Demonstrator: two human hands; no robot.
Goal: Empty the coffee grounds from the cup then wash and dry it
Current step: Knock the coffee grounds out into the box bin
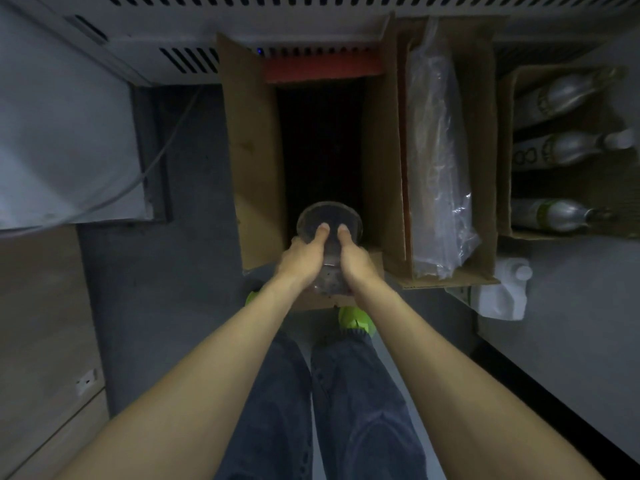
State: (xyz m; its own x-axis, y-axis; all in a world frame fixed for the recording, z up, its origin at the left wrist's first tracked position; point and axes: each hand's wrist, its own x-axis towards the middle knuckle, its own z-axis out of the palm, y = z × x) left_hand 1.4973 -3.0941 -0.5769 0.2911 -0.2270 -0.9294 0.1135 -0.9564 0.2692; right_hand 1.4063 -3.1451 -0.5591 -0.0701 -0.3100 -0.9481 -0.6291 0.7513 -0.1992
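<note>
Both hands wrap a clear plastic cup, the left hand on its left side and the right hand on its right, each with a thumb laid along the upper wall and pointing toward the rim. The cup is tipped forward, its mouth aimed away from the person and over the dark opening of a tall cardboard box standing on the floor. Dark specks cling to the inside near the base, which look like coffee grounds, though the dim light makes it hard to say how much remains.

Judging by the tilt and the box beneath, the emptying step is in hand; washing and drying are not yet begun. Next, the cup probably needs to tip further, mouth down, perhaps with a shake or tap so the damp grounds let go, while its rim stays above the opening so nothing lands on the floor or on the green shoes just below.

Beside the box on the right stands a second carton holding a clear plastic bag, then another with bottles lying in it, and a white jug sits on the floor near them.
</note>
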